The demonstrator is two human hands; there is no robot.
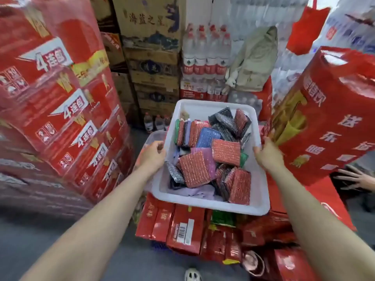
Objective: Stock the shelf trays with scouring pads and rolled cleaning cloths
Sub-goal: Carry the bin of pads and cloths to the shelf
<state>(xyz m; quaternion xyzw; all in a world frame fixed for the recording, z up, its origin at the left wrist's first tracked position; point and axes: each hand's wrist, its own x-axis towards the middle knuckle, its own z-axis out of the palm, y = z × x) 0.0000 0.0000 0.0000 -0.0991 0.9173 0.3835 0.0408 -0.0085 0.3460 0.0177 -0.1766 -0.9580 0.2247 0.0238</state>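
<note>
Scouring pads point(226, 152) in clear wrappers, mostly glittery red with some blue, purple, black and green, lie heaped loosely in a white plastic tray point(261, 201). The left hand point(151, 154) curls over the tray's left rim and the right hand point(267, 153) curls over its right rim, so the tray hangs between them above a pile of red cartons point(185, 230). Around stand shrink-wrapped red packs point(67, 110) on the left, brown cardboard boxes point(150, 47) and bottled water point(205, 55) behind, and a grey floor point(30, 240) below.
</note>
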